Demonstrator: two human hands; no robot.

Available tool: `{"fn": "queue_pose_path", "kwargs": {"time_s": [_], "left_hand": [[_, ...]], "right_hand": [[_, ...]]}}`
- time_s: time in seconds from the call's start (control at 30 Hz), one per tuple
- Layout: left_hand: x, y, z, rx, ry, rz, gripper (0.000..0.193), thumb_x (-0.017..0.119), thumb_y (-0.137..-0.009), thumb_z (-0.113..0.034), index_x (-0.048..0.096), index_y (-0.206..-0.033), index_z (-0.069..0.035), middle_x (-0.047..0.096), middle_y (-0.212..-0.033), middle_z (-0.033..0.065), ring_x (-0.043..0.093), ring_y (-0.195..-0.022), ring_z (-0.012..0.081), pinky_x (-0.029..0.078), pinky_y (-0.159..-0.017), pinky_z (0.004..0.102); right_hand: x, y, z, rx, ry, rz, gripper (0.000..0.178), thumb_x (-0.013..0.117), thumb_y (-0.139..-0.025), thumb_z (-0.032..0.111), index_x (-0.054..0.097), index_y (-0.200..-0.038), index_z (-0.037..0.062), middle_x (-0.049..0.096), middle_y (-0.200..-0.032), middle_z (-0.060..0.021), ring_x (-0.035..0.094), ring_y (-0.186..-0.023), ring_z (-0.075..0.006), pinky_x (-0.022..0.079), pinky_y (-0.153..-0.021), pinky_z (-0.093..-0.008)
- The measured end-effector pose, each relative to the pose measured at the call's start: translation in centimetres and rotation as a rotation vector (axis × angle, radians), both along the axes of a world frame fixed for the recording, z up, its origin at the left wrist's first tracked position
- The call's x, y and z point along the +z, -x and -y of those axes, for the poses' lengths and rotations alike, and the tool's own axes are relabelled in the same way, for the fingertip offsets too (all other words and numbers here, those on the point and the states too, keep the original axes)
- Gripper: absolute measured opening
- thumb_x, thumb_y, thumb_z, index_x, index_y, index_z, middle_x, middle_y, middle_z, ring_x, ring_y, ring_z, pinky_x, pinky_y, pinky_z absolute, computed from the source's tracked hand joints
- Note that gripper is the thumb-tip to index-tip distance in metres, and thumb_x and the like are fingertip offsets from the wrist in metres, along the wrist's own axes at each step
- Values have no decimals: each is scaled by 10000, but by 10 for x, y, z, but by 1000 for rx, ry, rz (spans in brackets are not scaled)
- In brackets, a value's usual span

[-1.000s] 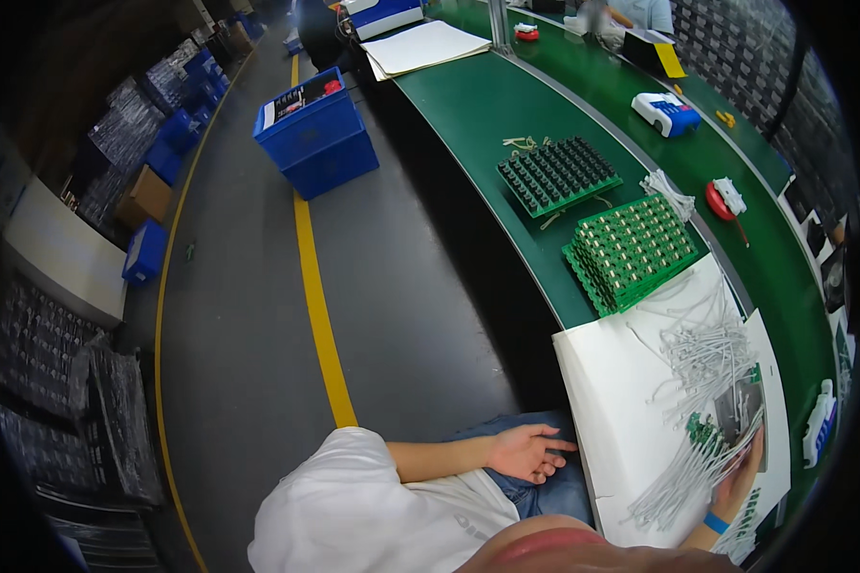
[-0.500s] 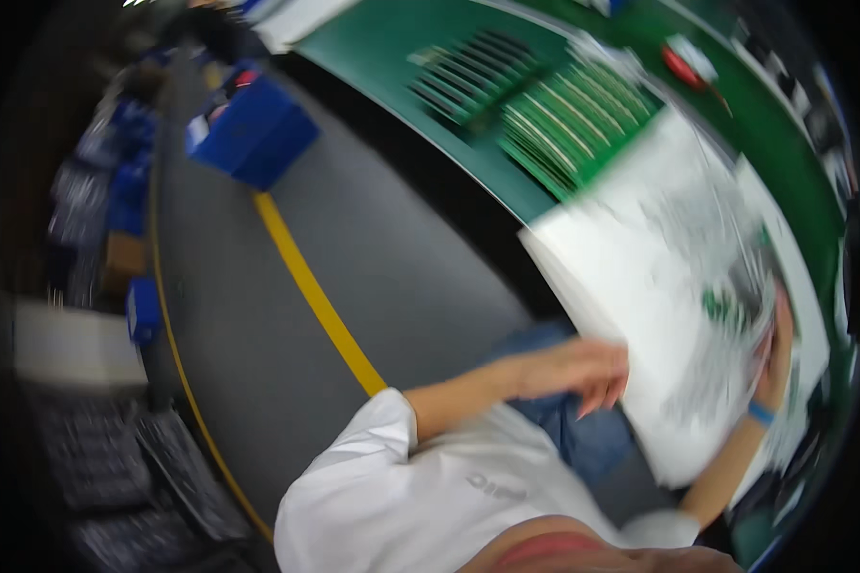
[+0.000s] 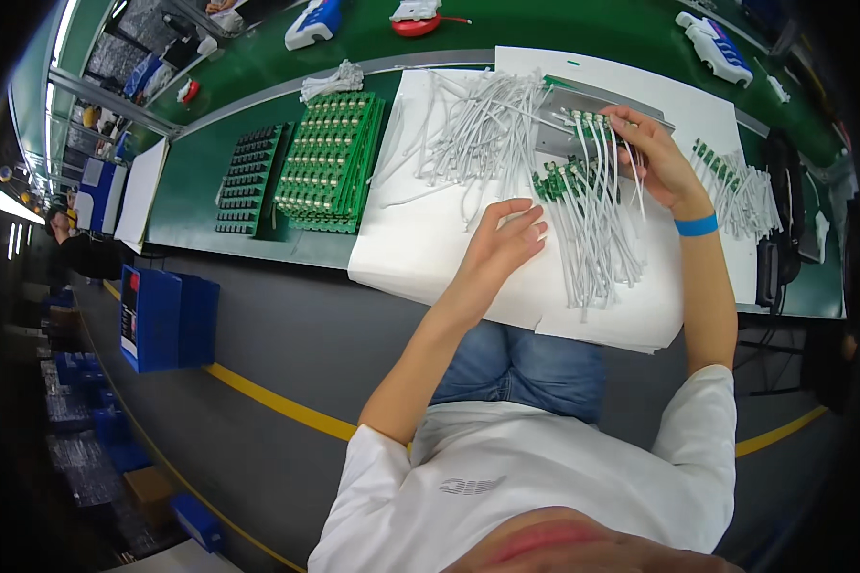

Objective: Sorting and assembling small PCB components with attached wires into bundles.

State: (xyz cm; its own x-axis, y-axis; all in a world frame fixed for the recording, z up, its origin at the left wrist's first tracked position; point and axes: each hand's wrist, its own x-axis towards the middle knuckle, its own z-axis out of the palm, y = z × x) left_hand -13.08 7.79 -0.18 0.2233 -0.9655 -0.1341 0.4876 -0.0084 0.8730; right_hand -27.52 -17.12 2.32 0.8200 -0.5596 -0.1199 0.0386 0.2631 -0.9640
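My right hand [image 3: 655, 158] pinches the end of a green circuit board strip [image 3: 592, 122] that has white cables hanging from it. Just behind the strip is a grey metal plate or tray [image 3: 554, 141]. My left hand [image 3: 506, 244] hovers over the white sheet [image 3: 420, 229], its fingers apart and nothing in them. Close to its fingertips lies a heap of wired boards [image 3: 556, 181], their white cables [image 3: 597, 258] trailing toward me. Left of these rests a large bundle of loose white cables [image 3: 478, 124].
Stacked green circuit panels [image 3: 325, 167] and a panel with black parts [image 3: 250, 181] stand at left. More wired boards [image 3: 736, 191] lie at right. A blue bin [image 3: 167, 320] is on the floor. Blue-and-white devices [image 3: 715, 48] sit on the back shelf.
My view has swung round to face the bench. My left hand has come from beside the bench's front edge to over the white sheet. A wired board now shows plainly in my right hand.
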Motion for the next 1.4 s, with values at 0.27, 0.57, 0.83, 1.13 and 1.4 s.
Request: {"fn": "queue_pose_path", "kwargs": {"time_s": [0.27,0.57,0.83,1.13,1.4], "left_hand": [[-2,8,7,59,-31,111,510,539,-970,-154,309,-1408,-29,380,-1442,248,457,-1291,303,366,-1089,428],[-3,32,25,74,15,500,669,664,-905,-155,271,-1429,-17,432,-1375,186,510,-1045,214,459,-789,280],[59,-54,39,26,106,669,388,551,-982,-258,504,-1278,-13,652,-1048,125,643,-849,131,465,-637,239],[43,-79,144,-452,16,590,282,719,-883,-284,593,-948,-40,658,-735,18,562,-576,58,408,-500,209],[39,-94,134,-519,-62,447,263,648,-938,-218,541,-1083,-26,672,-781,57,572,-603,81,461,-572,231]], "right_hand": [[-4,-2,11,29,-115,60,259,614,-960,246,594,-1128,49,581,-854,49,479,-604,38,297,-393,-108],[-10,-7,8,-6,-1,-19,300,580,-980,273,570,-1180,50,551,-831,72,458,-602,34,278,-374,-103],[13,-6,-16,96,-46,5,341,550,-983,222,509,-1285,67,647,-801,-24,543,-541,-16,357,-400,-146],[-7,-12,-15,-17,203,79,271,478,-1032,274,507,-1142,28,637,-929,-65,666,-775,-123,534,-556,-231],[0,-9,-19,11,323,-91,295,505,-1024,278,613,-902,32,557,-662,29,464,-538,-27,352,-471,-198]]}}
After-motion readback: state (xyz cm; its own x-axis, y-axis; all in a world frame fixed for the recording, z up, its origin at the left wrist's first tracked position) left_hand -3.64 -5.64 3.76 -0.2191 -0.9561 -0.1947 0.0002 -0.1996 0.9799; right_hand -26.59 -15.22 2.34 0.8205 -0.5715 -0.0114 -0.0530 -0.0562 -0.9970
